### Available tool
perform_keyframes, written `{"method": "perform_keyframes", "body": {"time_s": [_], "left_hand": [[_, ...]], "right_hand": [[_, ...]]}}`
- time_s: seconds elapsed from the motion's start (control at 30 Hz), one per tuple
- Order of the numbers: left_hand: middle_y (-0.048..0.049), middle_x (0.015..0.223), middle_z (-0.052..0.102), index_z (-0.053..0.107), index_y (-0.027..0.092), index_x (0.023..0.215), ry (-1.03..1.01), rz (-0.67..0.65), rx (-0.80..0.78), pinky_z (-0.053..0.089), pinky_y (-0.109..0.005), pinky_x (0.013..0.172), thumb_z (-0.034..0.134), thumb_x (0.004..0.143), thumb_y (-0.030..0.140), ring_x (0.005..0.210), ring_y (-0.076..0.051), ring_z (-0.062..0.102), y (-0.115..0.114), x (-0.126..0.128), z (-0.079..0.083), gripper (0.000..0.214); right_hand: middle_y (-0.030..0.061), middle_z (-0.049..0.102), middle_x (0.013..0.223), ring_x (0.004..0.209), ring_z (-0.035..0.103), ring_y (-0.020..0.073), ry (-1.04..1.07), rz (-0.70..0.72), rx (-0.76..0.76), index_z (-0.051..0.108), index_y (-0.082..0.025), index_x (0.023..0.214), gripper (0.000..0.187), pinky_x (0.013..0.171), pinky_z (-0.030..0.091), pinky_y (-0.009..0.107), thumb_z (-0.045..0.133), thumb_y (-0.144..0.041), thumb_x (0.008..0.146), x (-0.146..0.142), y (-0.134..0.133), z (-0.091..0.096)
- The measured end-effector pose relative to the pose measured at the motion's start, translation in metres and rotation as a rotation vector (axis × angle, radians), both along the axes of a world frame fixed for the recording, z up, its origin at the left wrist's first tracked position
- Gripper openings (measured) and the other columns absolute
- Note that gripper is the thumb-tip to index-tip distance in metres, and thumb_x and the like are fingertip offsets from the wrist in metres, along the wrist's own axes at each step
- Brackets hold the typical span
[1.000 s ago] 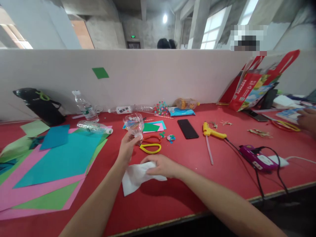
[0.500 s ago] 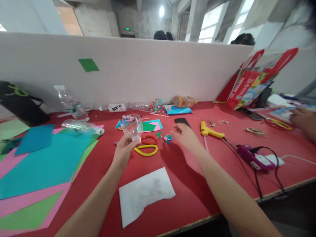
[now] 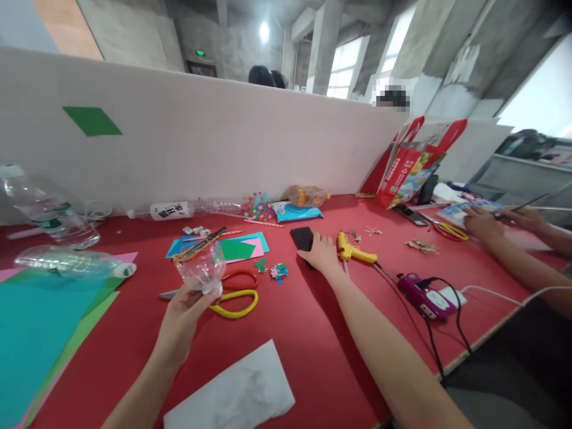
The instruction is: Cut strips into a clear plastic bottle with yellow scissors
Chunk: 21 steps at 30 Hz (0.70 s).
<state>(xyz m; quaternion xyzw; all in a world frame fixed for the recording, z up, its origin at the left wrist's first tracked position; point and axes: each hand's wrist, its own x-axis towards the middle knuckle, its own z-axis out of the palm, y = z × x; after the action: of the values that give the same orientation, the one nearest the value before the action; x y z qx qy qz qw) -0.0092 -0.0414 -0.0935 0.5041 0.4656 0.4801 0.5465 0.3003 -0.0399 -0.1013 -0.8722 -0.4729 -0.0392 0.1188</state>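
Note:
My left hand (image 3: pixel 183 310) is closed round the neck of a clear cut-off plastic bottle top (image 3: pixel 201 268), held upside down above the red table (image 3: pixel 313 322). My right hand (image 3: pixel 319 253) reaches forward and rests on the near end of a black phone (image 3: pixel 302 237), fingers curled over its edge. A yellow glue gun (image 3: pixel 353 251) lies just right of that hand. Scissors with red and yellow handles (image 3: pixel 232 292) lie beside the bottle top. A white tissue (image 3: pixel 232 396) lies flat near the table's front edge.
Coloured paper sheets (image 3: pixel 40 322) cover the left. Clear bottles (image 3: pixel 49 208) lie along the white partition (image 3: pixel 214 143). A purple glue gun (image 3: pixel 422 295) with black cable sits at right. Another person's hands (image 3: pixel 485 220) work at far right, near a red bag (image 3: pixel 402 170).
My right hand let go of the white tissue, moved forward across the table and came down on the black phone. My left hand kept the bottle top. The view swung right.

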Motion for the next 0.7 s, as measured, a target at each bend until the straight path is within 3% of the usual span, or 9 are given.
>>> {"method": "perform_keyframes", "body": {"time_s": [0.17,0.43,0.57,0.7], "left_hand": [[-0.0045,0.091,0.073,0.069,0.02,0.094,0.021,-0.028,-0.011,0.048,-0.034,0.085,0.082,0.059,0.037,0.093,-0.025,0.064,0.003,-0.001,-0.011,0.041],[-0.0008,0.088,0.072,0.07,0.022,0.092,-0.08,0.023,-0.122,0.05,-0.027,0.078,0.085,0.054,0.038,0.084,-0.019,0.064,0.005,-0.004,-0.006,0.044],[-0.0004,0.091,0.072,0.07,0.023,0.093,-0.08,0.02,-0.128,0.051,-0.026,0.078,0.085,0.056,0.037,0.086,-0.018,0.064,0.007,-0.006,-0.009,0.043],[0.0002,0.091,0.072,0.07,0.023,0.094,-0.107,0.021,-0.136,0.051,-0.023,0.075,0.085,0.057,0.036,0.085,-0.017,0.064,0.006,-0.006,-0.008,0.042]], "right_hand": [[0.0098,0.057,0.126,0.107,0.06,0.0266,0.022,0.026,0.014,0.055,-0.017,0.125,0.034,0.089,0.051,0.048,0.059,-0.031,0.095,0.001,-0.003,-0.001],[0.0108,0.052,0.133,0.119,0.051,0.0317,0.262,-0.017,0.094,0.051,-0.018,0.131,0.042,0.098,0.041,0.056,0.062,-0.032,0.092,-0.008,-0.032,0.003],[0.0104,0.051,0.134,0.114,0.055,0.0292,0.525,-0.032,0.226,0.053,-0.018,0.129,0.037,0.093,0.047,0.051,0.061,-0.029,0.094,0.006,-0.028,0.007],[0.0093,0.058,0.123,0.101,0.062,0.0246,0.975,-0.007,0.3,0.056,-0.017,0.123,0.031,0.084,0.053,0.044,0.059,-0.029,0.095,0.029,-0.021,0.009]]}}
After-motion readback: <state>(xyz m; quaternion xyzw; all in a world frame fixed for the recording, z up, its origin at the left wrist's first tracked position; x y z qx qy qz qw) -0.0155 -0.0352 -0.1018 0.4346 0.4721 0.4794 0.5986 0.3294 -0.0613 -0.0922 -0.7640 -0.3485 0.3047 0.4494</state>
